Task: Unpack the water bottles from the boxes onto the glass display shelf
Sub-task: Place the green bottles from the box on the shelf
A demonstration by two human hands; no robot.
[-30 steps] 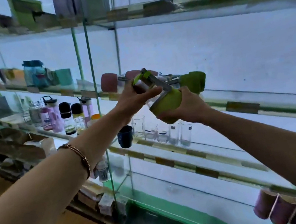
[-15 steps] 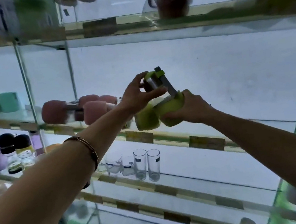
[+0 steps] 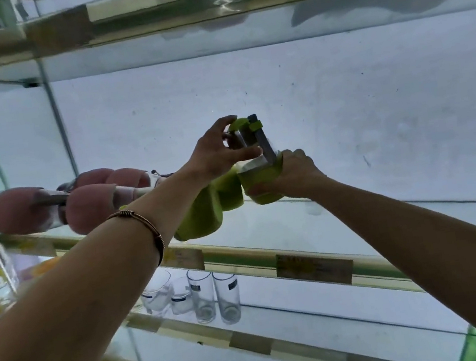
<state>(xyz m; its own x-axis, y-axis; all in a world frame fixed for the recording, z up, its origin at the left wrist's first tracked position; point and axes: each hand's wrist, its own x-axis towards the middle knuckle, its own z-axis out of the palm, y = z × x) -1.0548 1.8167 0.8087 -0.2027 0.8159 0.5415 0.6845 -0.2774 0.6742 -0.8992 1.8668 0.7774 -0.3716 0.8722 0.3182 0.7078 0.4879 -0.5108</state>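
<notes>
Clear drinking glasses [image 3: 215,296] stand on lower shelf [image 3: 255,343].

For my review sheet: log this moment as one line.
left hand: holds bottle top | right hand: grips green bottle base | bottle: at glass shelf, beside other green ones | not released

The green-sleeved water bottle [image 3: 262,176] stands nearly upright above the glass display shelf [image 3: 241,254], its lid and grey strap uppermost. Two more green-sleeved bottles [image 3: 212,205] lie just left of it.
</notes>
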